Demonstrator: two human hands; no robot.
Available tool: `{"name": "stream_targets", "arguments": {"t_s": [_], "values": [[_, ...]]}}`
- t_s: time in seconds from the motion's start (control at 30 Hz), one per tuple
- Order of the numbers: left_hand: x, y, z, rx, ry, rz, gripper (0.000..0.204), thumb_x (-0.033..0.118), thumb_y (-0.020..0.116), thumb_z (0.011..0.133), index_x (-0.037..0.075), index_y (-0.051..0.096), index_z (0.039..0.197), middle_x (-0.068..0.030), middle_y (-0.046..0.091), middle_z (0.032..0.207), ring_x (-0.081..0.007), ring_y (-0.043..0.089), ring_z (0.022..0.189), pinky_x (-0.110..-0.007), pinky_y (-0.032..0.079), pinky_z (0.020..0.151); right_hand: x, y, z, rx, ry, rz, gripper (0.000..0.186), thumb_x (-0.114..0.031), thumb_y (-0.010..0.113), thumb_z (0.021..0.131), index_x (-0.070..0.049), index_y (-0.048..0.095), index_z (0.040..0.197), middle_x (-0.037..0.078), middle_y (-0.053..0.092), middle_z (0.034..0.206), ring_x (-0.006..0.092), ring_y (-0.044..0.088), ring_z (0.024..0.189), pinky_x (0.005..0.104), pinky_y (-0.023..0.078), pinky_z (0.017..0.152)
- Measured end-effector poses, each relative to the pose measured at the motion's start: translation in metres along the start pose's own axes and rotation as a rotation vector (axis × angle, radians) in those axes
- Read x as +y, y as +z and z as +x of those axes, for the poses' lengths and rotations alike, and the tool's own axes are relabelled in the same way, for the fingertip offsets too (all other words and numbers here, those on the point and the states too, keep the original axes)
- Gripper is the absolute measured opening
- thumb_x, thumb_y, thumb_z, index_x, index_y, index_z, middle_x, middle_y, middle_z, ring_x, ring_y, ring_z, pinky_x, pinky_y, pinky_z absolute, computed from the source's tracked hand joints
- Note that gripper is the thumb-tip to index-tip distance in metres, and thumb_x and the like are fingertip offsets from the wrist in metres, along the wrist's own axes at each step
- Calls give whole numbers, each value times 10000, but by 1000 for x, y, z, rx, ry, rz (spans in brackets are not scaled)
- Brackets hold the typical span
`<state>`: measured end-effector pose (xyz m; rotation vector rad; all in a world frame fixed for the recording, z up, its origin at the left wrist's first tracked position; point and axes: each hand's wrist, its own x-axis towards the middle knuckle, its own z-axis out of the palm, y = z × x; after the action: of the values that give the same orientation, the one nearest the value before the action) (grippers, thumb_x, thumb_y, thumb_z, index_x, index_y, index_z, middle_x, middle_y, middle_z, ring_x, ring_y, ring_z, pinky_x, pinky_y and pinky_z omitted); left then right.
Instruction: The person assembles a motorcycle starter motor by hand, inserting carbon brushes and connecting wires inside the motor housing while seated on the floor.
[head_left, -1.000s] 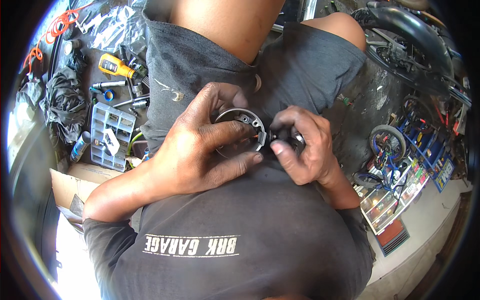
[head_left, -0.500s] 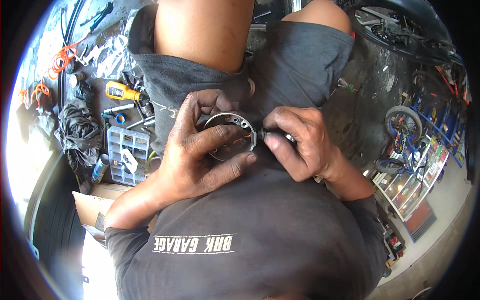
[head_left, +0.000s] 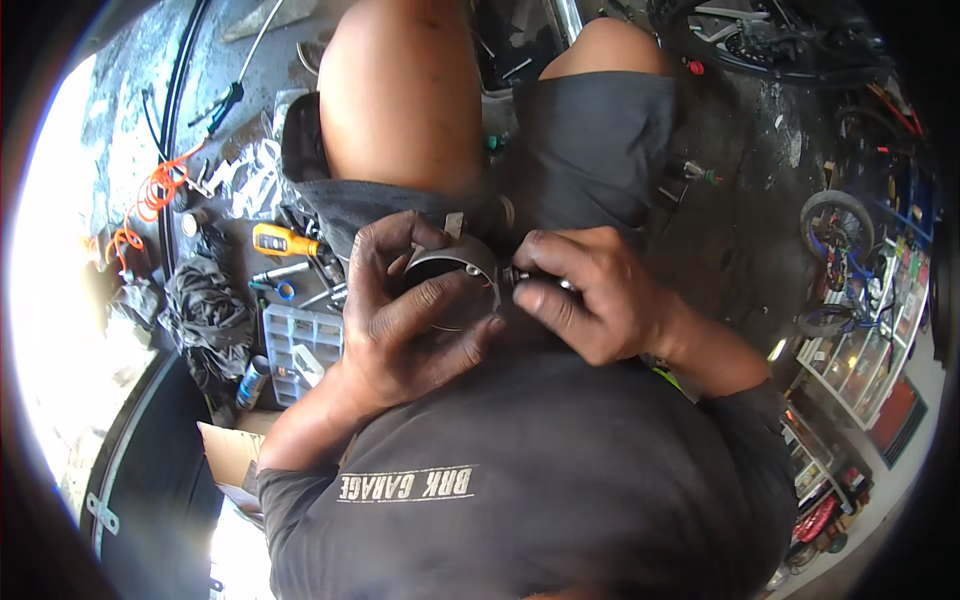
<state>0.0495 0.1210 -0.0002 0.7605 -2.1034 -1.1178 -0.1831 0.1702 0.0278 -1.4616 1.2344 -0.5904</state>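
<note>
My left hand [head_left: 385, 330] is wrapped round a round, hollow metal housing [head_left: 478, 250] with a thin bright rim. The forefinger reaches across its opening, and the thumb lies along the lower side. Part of the housing's inside is dark and hidden by the fingers. On its right side, my right hand [head_left: 605, 300] is closed on a small dark tool with a thin metal shaft [head_left: 518, 277], whose tip meets the housing's wall or sits right by it. Most of that tool is covered by the fingers, so its kind does not show. Both hands are above my lap.
Left on the floor are a divided plastic box [head_left: 300, 335], a yellow bottle [head_left: 285, 241], a spray can [head_left: 252, 382], dark cloth [head_left: 210, 310] and an orange coiled hose [head_left: 160, 190]. A cardboard box [head_left: 232, 455] is by my left elbow. A small bicycle [head_left: 835, 240] and shelves stand right.
The housing has tilted, so less of its inside shows. Both hands keep their hold, the tool still at the housing's right side. The whole view has shifted a little.
</note>
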Motion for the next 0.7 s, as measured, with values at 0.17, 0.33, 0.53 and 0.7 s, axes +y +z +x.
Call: {"name": "stream_targets", "arguments": {"t_s": [0.17, 0.33, 0.53, 0.7], "values": [[-6, -4, 8, -31, -20, -139, 403, 85, 896, 651, 15, 721, 1008, -214, 498, 1199, -326, 586, 1103, -394, 574, 832, 4, 3, -1, 162, -245, -295, 140, -166, 614, 984, -32, 578, 960, 134, 595, 775, 315, 621, 689, 375, 468, 618], [-9, -14, 30, 59, 66, -76, 372, 91, 893, 690, 13, 712, 1006, -207, 505, 1237, -302, 588, 1110, -373, 539, 879, 3, -1, 1, 157, 94, 574, 111, -112, 569, 990, -39, 629, 1047, 40, 609, 844, 109, 563, 749, 266, 454, 694], [-25, -6, 57, 193, -108, -750, 287, 76, 835, 795, -36, 686, 1013, -127, 504, 1277, -203, 528, 1144, -325, 448, 965, 22, 9, -25, 12, 293, 756, 218, -28, 511, 1016, -58, 561, 1226, 2, 583, 856, 69, 504, 677, 248, 456, 631], [-16, -2, 63, 150, -317, -1055, 252, 131, 800, 825, -36, 685, 974, -119, 507, 1279, -209, 491, 1195, -338, 386, 1042, -15, -26, -18, 509, -63, 817, 115, -69, 597, 1002, -51, 585, 1115, 67, 667, 901, 83, 590, 723, 230, 464, 631]]}}
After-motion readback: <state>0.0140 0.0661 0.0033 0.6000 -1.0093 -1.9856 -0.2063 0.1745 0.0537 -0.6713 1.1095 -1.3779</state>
